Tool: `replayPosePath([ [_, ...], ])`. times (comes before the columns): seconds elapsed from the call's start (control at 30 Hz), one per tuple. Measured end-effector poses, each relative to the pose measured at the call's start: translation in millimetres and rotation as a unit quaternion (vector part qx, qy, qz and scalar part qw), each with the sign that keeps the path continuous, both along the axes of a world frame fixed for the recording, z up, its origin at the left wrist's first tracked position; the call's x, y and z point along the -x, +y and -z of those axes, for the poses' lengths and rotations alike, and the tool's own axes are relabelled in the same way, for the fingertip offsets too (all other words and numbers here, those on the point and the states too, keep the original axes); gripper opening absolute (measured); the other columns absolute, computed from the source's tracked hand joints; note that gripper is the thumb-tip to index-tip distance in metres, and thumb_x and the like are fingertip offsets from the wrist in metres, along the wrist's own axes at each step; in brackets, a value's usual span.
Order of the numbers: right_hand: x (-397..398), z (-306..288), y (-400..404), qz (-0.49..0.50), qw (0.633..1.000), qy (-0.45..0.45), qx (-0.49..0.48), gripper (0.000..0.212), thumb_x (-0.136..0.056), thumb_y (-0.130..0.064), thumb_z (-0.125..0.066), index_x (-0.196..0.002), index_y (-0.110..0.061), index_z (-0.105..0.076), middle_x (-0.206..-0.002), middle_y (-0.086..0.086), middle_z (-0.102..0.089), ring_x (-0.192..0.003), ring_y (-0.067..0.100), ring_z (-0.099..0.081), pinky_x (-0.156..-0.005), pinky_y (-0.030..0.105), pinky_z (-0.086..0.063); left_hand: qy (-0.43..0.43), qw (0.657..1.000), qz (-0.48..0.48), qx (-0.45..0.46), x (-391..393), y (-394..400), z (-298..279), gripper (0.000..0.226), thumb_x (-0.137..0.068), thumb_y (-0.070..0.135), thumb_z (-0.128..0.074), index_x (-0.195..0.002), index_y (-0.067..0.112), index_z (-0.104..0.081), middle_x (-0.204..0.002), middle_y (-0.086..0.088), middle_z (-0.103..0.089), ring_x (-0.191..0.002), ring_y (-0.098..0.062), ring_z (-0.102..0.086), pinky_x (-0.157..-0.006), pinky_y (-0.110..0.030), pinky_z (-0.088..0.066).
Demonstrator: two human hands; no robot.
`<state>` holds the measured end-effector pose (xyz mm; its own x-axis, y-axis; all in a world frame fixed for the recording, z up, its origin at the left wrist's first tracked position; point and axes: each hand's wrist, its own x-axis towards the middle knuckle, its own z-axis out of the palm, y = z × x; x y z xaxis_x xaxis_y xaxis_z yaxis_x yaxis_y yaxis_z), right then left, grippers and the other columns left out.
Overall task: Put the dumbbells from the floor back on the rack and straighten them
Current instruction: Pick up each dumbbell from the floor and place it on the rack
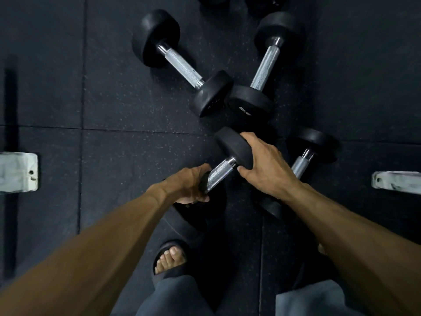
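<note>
Dumbbell (224,164) held above floor (114,99), long axis diagonal, near-left to far-right. Left hand (190,187) wrapped around its lower handle end; right hand (265,166) clasps its upper head. Beyond it, two dumbbells (182,65) (265,65) on floor form a V.

Both arms reach down, left hand (191,185) fingers curled closed, right hand (266,165) fingers spread in a clasp.

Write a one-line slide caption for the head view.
Both hands grip one dumbbell, left hand at its near end, right hand on its far head, three more on the floor.
</note>
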<state>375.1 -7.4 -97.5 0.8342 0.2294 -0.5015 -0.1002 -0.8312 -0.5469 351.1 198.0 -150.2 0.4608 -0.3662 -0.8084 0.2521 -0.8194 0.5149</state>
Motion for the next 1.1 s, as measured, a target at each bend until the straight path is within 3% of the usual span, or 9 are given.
replayPosePath([
  [0.27, -15.2, -56.7, -7.9, -0.028, 0.999, -0.015, 0.004, 0.066, -0.078, -0.016, -0.074, -0.135, -0.027, -0.042, -0.116, -0.001, -0.062, -0.102, 0.024, -0.062, -0.089, 0.043, -0.052, -0.024, 0.999, -0.03, 0.018, 1.2, -11.4, -55.4, 0.05, -0.076, 0.02, -0.078, -0.112, 0.028, -0.045, -0.069, 0.008, -0.055, -0.066, -0.015, -0.055, -0.064, -0.027, -0.051],
  [0.4, -26.9, -121.2, -17.4, -0.03, 0.999, -0.028, 0.009, 0.065, -0.078, -0.016, -0.072, -0.135, -0.027, -0.043, -0.114, 0.0, -0.063, -0.102, 0.025, -0.063, -0.091, 0.045, -0.05, -0.038, 0.999, -0.015, 0.023, -11.1, -23.2, -122.3, 0.052, -0.078, 0.022, -0.076, -0.12, 0.027, -0.044, -0.086, 0.003, -0.059, -0.081, -0.018, -0.056, -0.074, -0.03, -0.05],
  [0.53, -37.2, -210.5, -33.7, -0.027, 0.998, -0.053, 0.019, 0.064, -0.075, -0.014, -0.071, -0.132, -0.028, -0.045, -0.106, -0.002, -0.063, -0.095, 0.023, -0.063, -0.088, 0.045, -0.05, -0.062, 0.997, 0.0, 0.038, -28.8, -35.3, -205.6, 0.055, -0.078, 0.023, -0.076, -0.123, 0.027, -0.044, -0.089, 0.003, -0.06, -0.084, -0.018, -0.056, -0.075, -0.03, -0.048],
  [0.63, -45.0, -287.0, -45.8, -0.026, 0.996, -0.082, 0.032, 0.068, -0.074, -0.014, -0.073, -0.134, -0.028, -0.044, -0.104, -0.003, -0.063, -0.094, 0.022, -0.064, -0.088, 0.043, -0.05, -0.093, 0.994, 0.003, 0.05, -42.8, -47.5, -275.8, 0.045, -0.078, 0.02, -0.076, -0.109, 0.027, -0.044, -0.077, 0.007, -0.056, -0.072, -0.013, -0.054, -0.067, -0.027, -0.045],
  [0.73, -52.7, -368.4, -60.4, -0.028, 0.991, -0.123, 0.05, 0.064, -0.074, -0.016, -0.073, -0.13, -0.03, -0.044, -0.104, -0.003, -0.063, -0.092, 0.024, -0.064, -0.085, 0.044, -0.052, -0.129, 0.989, -0.003, 0.075, -55.5, -63.8, -347.9, 0.053, -0.071, 0.023, -0.079, -0.112, 0.025, -0.046, -0.079, 0.001, -0.061, -0.075, -0.021, -0.059, -0.076, -0.04, -0.053],
  [0.8, -54.6, -424.0, -72.0, -0.023, 0.987, -0.149, 0.062, 0.061, -0.075, -0.017, -0.073, -0.127, -0.03, -0.045, -0.103, -0.003, -0.062, -0.092, 0.025, -0.063, -0.085, 0.045, -0.051, -0.167, 0.983, 0.003, 0.081, -63.0, -76.0, -397.7, 0.053, -0.07, 0.024, -0.081, -0.109, 0.023, -0.046, -0.08, -0.001, -0.06, -0.075, -0.023, -0.058, -0.077, -0.041, -0.053],
  [0.93, -47.2, -535.4, -96.9, -0.013, 0.976, -0.201, 0.079, 0.063, -0.075, -0.021, -0.071, -0.13, -0.032, -0.043, -0.108, -0.002, -0.061, -0.098, 0.026, -0.062, -0.088, 0.044, -0.05, -0.196, 0.971, -0.008, 0.136, -71.3, -102.5, -497.0, 0.032, -0.078, 0.029, -0.071, -0.1, 0.028, -0.048, -0.081, 0.0, -0.055, -0.074, -0.023, -0.057, -0.076, -0.034, -0.054],
  [1.1, -23.3, -647.0, -137.5, 0.014, 0.961, -0.258, 0.1, 0.064, -0.074, -0.028, -0.071, -0.131, -0.029, -0.043, -0.112, 0.0, -0.063, -0.105, 0.029, -0.062, -0.089, 0.043, -0.049, -0.234, 0.962, 0.053, 0.131, -75.8, -144.7, -605.9, 0.039, -0.071, 0.023, -0.077, -0.092, 0.035, -0.047, -0.073, 0.006, -0.058, -0.068, -0.016, -0.057, -0.076, -0.038, -0.055],
])
